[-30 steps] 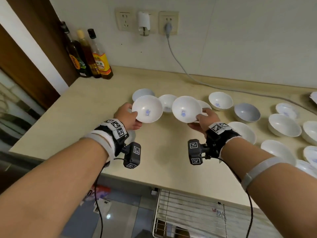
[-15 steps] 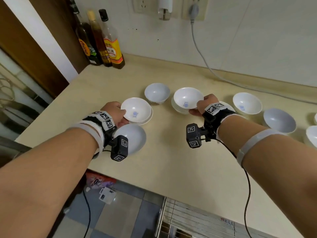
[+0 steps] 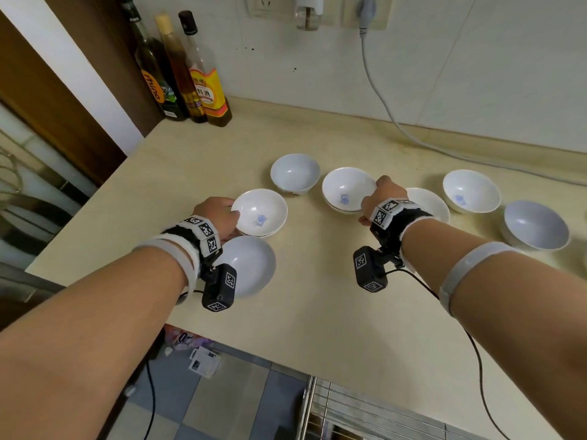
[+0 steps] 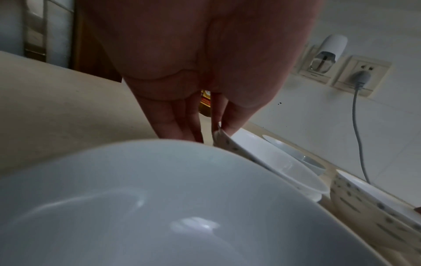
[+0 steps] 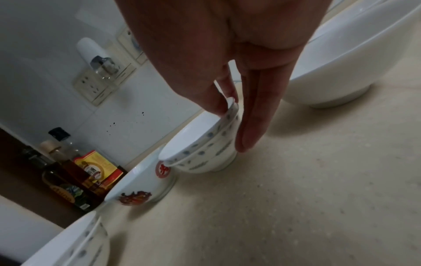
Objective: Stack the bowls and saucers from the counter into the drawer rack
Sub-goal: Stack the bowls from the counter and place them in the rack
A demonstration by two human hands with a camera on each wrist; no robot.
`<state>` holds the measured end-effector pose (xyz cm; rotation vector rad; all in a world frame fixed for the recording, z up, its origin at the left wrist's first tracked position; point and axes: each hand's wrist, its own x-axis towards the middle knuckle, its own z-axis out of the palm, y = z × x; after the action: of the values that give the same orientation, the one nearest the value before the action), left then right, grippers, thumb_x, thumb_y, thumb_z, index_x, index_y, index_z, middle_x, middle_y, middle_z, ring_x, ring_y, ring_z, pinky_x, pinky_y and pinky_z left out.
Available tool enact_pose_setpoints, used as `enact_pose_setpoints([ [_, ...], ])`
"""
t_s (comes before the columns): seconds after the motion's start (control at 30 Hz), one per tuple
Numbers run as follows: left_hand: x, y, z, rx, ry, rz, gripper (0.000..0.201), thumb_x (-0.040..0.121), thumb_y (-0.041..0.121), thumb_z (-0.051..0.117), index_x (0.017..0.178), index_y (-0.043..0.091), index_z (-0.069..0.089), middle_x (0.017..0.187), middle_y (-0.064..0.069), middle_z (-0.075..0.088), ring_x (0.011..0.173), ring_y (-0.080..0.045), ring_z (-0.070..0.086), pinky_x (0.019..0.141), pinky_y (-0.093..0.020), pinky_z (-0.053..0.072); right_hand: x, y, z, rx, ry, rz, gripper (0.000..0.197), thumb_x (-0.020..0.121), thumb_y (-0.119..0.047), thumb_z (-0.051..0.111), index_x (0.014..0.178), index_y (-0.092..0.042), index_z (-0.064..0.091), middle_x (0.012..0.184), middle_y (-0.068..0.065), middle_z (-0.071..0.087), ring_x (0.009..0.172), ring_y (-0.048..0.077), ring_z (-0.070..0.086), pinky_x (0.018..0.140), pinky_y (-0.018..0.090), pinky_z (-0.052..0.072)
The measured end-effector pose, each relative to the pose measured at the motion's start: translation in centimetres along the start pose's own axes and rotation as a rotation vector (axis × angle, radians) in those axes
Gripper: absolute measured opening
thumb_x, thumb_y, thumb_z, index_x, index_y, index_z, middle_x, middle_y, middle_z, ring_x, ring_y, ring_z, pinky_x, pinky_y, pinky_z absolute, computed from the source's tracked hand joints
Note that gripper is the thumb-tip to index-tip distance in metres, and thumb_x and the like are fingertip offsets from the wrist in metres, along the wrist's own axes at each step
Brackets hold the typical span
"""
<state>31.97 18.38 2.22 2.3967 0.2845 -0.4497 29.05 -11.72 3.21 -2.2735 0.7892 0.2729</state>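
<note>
Several white bowls stand on the beige counter [image 3: 317,312]. My left hand [image 3: 233,214] pinches the near rim of a blue-marked bowl [image 3: 260,212] that sits nested in another bowl. In the left wrist view the left hand [image 4: 216,129] has its thumb on that bowl's [image 4: 273,162] rim. My right hand [image 3: 373,192] pinches the rim of a second blue-marked bowl [image 3: 346,192], also nested in a bowl below. In the right wrist view the right hand [image 5: 230,111] has its thumb inside and its fingers [image 5: 252,126] outside this stacked pair [image 5: 205,149].
A plain bowl [image 3: 251,265] lies under my left wrist, and another [image 3: 295,173] stands behind. More bowls [image 3: 471,190] stretch to the right. Three bottles [image 3: 190,74] stand at the back left corner. A grey cable [image 3: 381,100] runs along the wall. The wire drawer rack [image 3: 365,414] is below the counter edge.
Both hands have lowered their bowls from the air onto other bowls on the counter. Each bowl now sits nested and level, still held at the rim.
</note>
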Motion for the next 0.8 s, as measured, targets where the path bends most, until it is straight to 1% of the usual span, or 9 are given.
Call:
enact_pose_setpoints([
  [0.17, 0.5, 0.9, 0.3, -0.078, 0.021, -0.008, 0.036, 0.09, 0.003, 0.055, 0.121, 0.012, 0.072, 0.105, -0.007, 0.067, 0.098, -0.038, 0.07, 0.081, -0.049, 0.063, 1.4, -0.2, 1.1, 0.011, -0.012, 0.024, 0.053, 0.075, -0.016, 0.062, 0.125, -0.011, 0.042, 0.113, 0.02, 0.064, 0.092, 0.042, 0.072, 0.082, 0.051, 0.061],
  [0.27, 0.6, 1.7, 0.5, -0.066, -0.001, 0.028, 0.036, 0.089, 0.002, 0.057, 0.12, 0.011, 0.072, 0.107, -0.009, 0.067, 0.1, -0.038, 0.069, 0.075, -0.051, 0.064, 0.6, -0.6, 0.9, 0.091, -0.037, 0.039, 0.057, 0.07, -0.015, 0.061, 0.123, -0.013, 0.042, 0.112, 0.018, 0.061, 0.089, 0.045, 0.071, 0.079, 0.052, 0.062],
  [0.37, 0.4, 2.6, 0.6, 0.001, -0.036, 0.092, 0.04, 0.086, 0.004, 0.058, 0.12, 0.017, 0.073, 0.105, -0.009, 0.07, 0.092, -0.031, 0.07, 0.068, -0.037, 0.063, -0.7, -0.8, 0.0, 0.234, -0.015, 0.072, 0.05, 0.08, -0.01, 0.056, 0.128, -0.015, 0.043, 0.108, 0.014, 0.054, 0.077, 0.039, 0.071, 0.075, 0.051, 0.063],
  [0.43, -0.1, 3.6, 0.8, 0.059, -0.063, 0.142, 0.042, 0.085, 0.006, 0.058, 0.12, 0.022, 0.074, 0.106, -0.008, 0.072, 0.079, -0.022, 0.068, 0.053, -0.021, 0.055, -1.0, -0.8, -0.8, 0.346, -0.007, 0.089, 0.047, 0.087, -0.004, 0.053, 0.132, -0.013, 0.045, 0.109, 0.013, 0.049, 0.067, 0.032, 0.066, 0.076, 0.051, 0.063],
  [0.5, -0.7, 4.9, 1.3, 0.06, -0.107, 0.184, 0.042, 0.085, 0.007, 0.057, 0.121, 0.023, 0.073, 0.104, -0.008, 0.072, 0.071, -0.02, 0.067, 0.044, -0.015, 0.051, -1.4, -0.7, -2.2, 0.447, 0.001, 0.086, 0.048, 0.088, 0.0, 0.049, 0.135, -0.008, 0.046, 0.119, 0.017, 0.053, 0.068, 0.034, 0.068, 0.077, 0.051, 0.063],
  [0.57, -1.5, 6.3, 2.2, 0.044, -0.157, 0.207, 0.043, 0.086, 0.006, 0.057, 0.123, 0.022, 0.072, 0.105, -0.01, 0.071, 0.075, -0.025, 0.07, 0.049, -0.019, 0.057, -2.4, -0.7, -3.9, 0.525, 0.011, 0.084, 0.05, 0.089, 0.001, 0.047, 0.138, -0.009, 0.046, 0.127, 0.022, 0.058, 0.069, 0.037, 0.073, 0.071, 0.046, 0.064],
  [0.67, -2.8, 7.8, 4.2, 0.034, -0.216, 0.227, 0.043, 0.084, 0.005, 0.057, 0.121, 0.022, 0.073, 0.109, -0.01, 0.073, 0.085, -0.031, 0.074, 0.07, -0.037, 0.065, -4.1, -0.1, -5.8, 0.508, -0.015, 0.067, 0.051, 0.09, 0.001, 0.046, 0.14, -0.012, 0.048, 0.122, 0.026, 0.062, 0.059, 0.029, 0.075, 0.043, 0.031, 0.059],
  [0.73, -3.6, 8.3, 5.7, 0.028, -0.265, 0.23, 0.041, 0.085, 0.005, 0.058, 0.121, 0.018, 0.072, 0.111, -0.011, 0.074, 0.085, -0.033, 0.075, 0.073, -0.042, 0.065, -5.5, 0.6, -6.4, 0.511, -0.058, 0.079, 0.044, 0.09, 0.002, 0.048, 0.131, -0.013, 0.055, 0.125, 0.024, 0.061, 0.078, 0.04, 0.074, 0.039, 0.033, 0.058],
  [0.8, -4.3, 8.5, 7.1, 0.017, -0.304, 0.224, 0.04, 0.087, 0.005, 0.058, 0.124, 0.014, 0.07, 0.112, -0.012, 0.073, 0.087, -0.034, 0.075, 0.075, -0.043, 0.065, -6.6, 1.4, -6.4, 0.495, -0.108, 0.095, 0.037, 0.09, 0.001, 0.049, 0.12, -0.017, 0.059, 0.124, 0.026, 0.062, 0.085, 0.045, 0.072, 0.043, 0.037, 0.06],
])
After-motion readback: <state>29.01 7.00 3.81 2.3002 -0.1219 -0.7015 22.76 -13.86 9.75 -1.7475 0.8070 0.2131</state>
